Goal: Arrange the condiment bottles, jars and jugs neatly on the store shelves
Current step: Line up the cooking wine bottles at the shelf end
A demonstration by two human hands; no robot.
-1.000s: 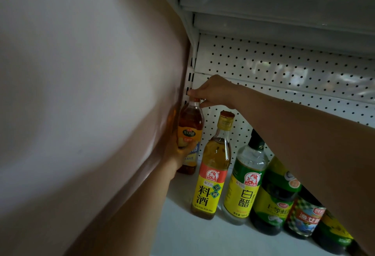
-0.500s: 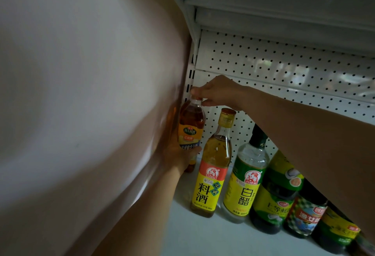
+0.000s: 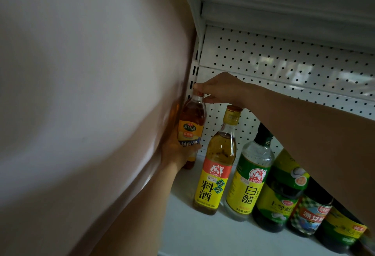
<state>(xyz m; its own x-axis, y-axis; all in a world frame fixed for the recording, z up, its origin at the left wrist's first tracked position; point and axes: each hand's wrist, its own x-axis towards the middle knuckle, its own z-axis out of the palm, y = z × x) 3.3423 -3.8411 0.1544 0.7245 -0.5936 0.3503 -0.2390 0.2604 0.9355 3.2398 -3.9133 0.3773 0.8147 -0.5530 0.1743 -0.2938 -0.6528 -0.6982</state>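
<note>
Standing at the far left end of the shelf (image 3: pixel 203 233), hard against the pale side panel (image 3: pixel 81 93), the amber bottle (image 3: pixel 191 125) looks full and probably fairly heavy; whether it is glass or plastic cannot be told, so it is best treated as breakable, and its smooth wall may be slippery. The present hold seems the sound one: the left hand (image 3: pixel 178 152) wraps its fingers around the lower body over the label, while the right hand (image 3: pixel 219 89) pinches the red-capped top between thumb and fingertips. It has a clear shoulder, reddish-brown liquid and an orange-and-green label. Just beside it to the right stands a golden cooking wine bottle (image 3: pixel 217 160), then a white vinegar bottle (image 3: pixel 251 176) and darker bottles (image 3: pixel 284 196), all before the pegboard back (image 3: pixel 284 60).
</note>
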